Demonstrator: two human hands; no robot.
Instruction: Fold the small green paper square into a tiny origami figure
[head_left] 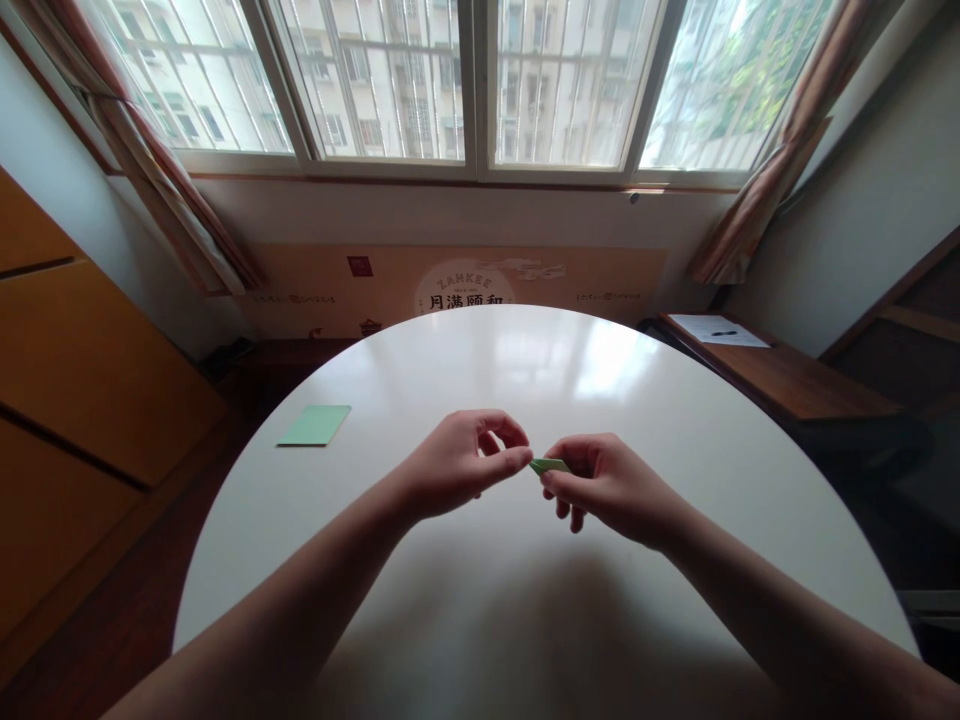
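Paper (553, 465), green and folded, sits pinched in right fingers (568, 486), left fingers (508, 462) nipping its tip.

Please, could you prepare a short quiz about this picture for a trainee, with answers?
1. Which hand is nearer to the flat, square, light-green paper on the round, glossy, white table?
2. True or false: the right hand holds the small, folded, green paper.
3. Where does the white paper sheet lie? A) On the floor; B) On the brown wooden surface; C) On the windowsill.

Key: 1. The left hand. 2. True. 3. B.
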